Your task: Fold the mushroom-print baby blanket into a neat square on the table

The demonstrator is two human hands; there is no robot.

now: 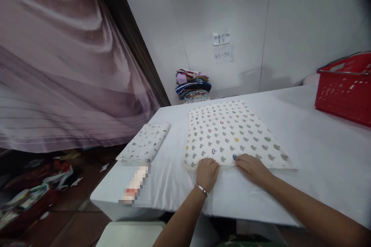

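Note:
A white cloth printed with small mushroom shapes (223, 131) lies flat on the table, its near edge toward me. My left hand (207, 171), with a silver bracelet at the wrist, grips that near edge left of its middle. Just to the right, my right hand (251, 166) has its fingers closed on the same edge. Both thumbs point toward each other, and the fingertips are partly hidden against the fabric. A second white patterned cloth (146, 142), folded into a neat rectangle, rests at the table's left side.
A white-covered table (315, 142) carries the cloths. On its right stands a red plastic basket (344, 92). A stack of folded clothes (193, 85) sits by the back wall, below paper labels (222, 54). A pink curtain (72, 69) hangs at left; a white stool (130, 233) is below.

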